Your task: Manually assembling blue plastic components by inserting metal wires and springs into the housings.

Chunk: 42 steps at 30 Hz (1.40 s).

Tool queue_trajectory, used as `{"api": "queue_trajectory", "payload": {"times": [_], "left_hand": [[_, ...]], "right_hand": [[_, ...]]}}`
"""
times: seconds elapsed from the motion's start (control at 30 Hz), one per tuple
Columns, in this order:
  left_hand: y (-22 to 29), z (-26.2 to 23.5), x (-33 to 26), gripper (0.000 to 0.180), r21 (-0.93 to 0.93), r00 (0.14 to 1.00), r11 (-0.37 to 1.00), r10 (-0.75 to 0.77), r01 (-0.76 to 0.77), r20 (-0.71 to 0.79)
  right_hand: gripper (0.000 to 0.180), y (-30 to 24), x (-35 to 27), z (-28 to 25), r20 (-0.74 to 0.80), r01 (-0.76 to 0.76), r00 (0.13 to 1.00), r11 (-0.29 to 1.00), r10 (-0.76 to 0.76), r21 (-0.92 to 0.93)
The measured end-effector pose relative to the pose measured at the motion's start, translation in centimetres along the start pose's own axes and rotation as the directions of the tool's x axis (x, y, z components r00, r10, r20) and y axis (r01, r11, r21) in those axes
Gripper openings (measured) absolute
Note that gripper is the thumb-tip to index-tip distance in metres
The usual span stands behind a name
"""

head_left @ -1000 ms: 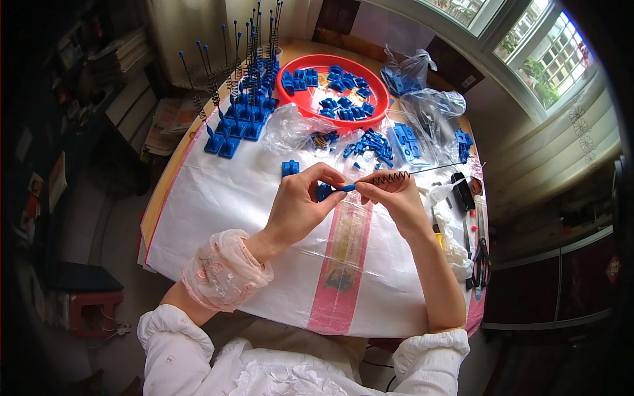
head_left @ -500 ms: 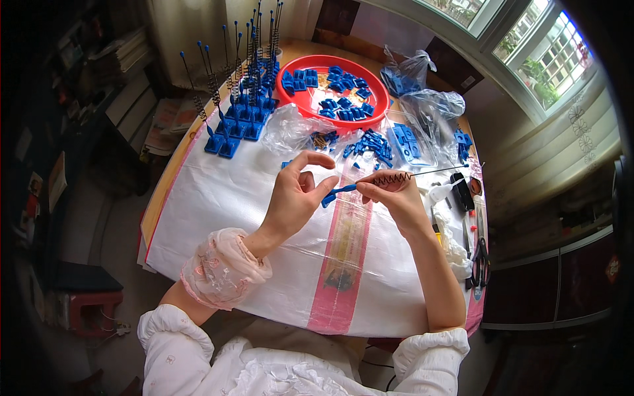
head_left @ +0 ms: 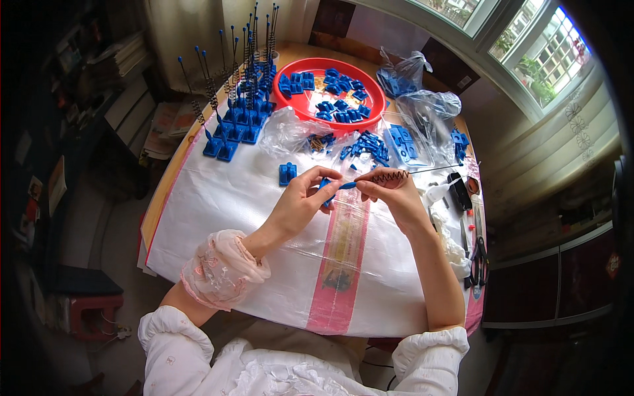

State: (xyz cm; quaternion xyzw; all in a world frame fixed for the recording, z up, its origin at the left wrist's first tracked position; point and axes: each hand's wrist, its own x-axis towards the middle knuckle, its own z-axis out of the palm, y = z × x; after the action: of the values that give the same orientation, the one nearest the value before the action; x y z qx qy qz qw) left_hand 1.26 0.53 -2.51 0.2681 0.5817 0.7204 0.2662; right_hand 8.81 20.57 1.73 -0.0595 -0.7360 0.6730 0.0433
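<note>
My left hand (head_left: 298, 204) is closed, thumb and fingers pinching the forked-looking end of a blue plastic stem (head_left: 347, 186). My right hand (head_left: 396, 198) grips the stem's other end, where a black coil spring (head_left: 391, 176) begins. From the spring a thin dark rod runs off to the right, nearly level. The fingers partly hide the stem. A single blue square base (head_left: 288, 174) lies on the white sheet just beyond my left hand.
Rows of blue bases with upright spring rods (head_left: 241, 119) stand at the far left. Behind lies a red round tray (head_left: 285, 105) of blue parts. Small blue pieces (head_left: 370, 146), plastic bags (head_left: 432, 105), and scissors (head_left: 479, 261) lie about the white sheet (head_left: 218, 191).
My left hand has come in to the right and closed its fingers on the blue stem's end. The blue base beyond it now shows fully. My right hand has barely moved.
</note>
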Motion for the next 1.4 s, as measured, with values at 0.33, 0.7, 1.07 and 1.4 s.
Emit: {"api": "queue_trajectory", "payload": {"times": [0.33,0.7,1.07,1.4], "left_hand": [[1.0,0.7,-0.1,0.054,0.321,0.949,0.904,0.312,-0.283,-0.042],[1.1,0.6,0.2,0.051,0.456,0.886,0.797,0.462,-0.397,-0.036],[0.7,0.7,0.1,0.051,0.392,0.943,0.879,0.325,-0.272,-0.075],[0.6,0.9,-0.3,0.059,0.129,0.98,0.972,0.191,-0.197,0.06]], "right_hand": [[0.023,1.0,1.1,-1.7,0.048,-0.1,0.995,0.911,0.088,0.401],[0.02,1.6,1.1,-1.9,-0.01,-0.019,1.0,0.959,0.023,0.282],[0.012,0.3,0.0,0.4,-0.161,0.182,0.973,0.98,-0.168,0.076],[0.013,-0.7,-0.3,0.5,-0.202,0.084,0.979,0.971,-0.038,0.224]]}}
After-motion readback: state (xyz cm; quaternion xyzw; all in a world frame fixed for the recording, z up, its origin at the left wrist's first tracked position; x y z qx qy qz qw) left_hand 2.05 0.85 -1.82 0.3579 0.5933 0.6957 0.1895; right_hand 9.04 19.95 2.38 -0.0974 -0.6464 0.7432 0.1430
